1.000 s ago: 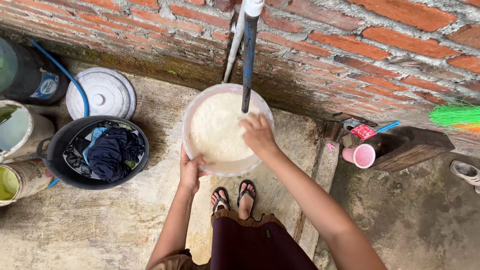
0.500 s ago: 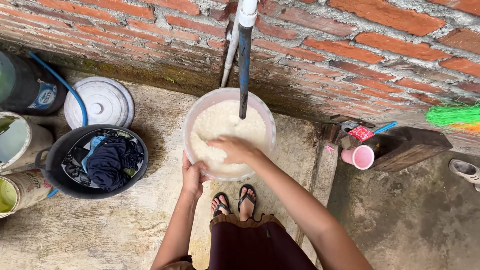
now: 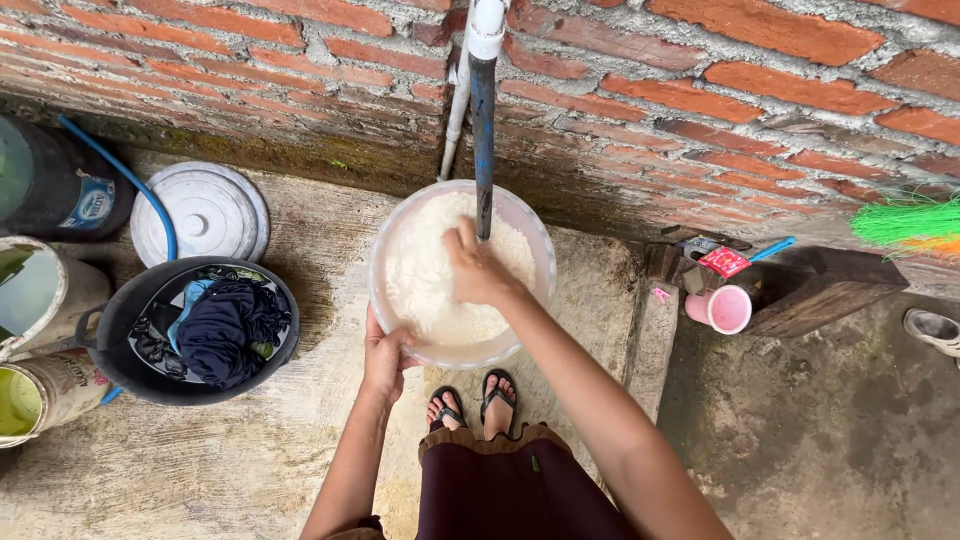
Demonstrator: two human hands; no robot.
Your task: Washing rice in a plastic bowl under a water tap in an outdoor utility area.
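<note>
The left hand point(image 3: 385, 358) has its grip closed on the near rim of the bowl point(image 3: 385, 240), held under the pipe point(image 3: 483, 130) by the wall, and the right hand point(image 3: 478, 272) rests loose-fingered in wet rice point(image 3: 425, 285), so it looks heavy and slippery.

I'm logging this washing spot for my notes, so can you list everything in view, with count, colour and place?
Bowl of rice: one, clear with white grains, under the pipe.
Pipe: one, blue, down the brick wall.
Bucket of clothes: one, black, left.
Lid: one, white, left by the wall.
Paint cans: two, whitish, far left.
Cup: one, pink, right.
Broom: one, green, right edge.
Sandals: two, black, on the person's feet.
Left hand: grip on the bowl's rim.
Right hand: in the rice.
</note>
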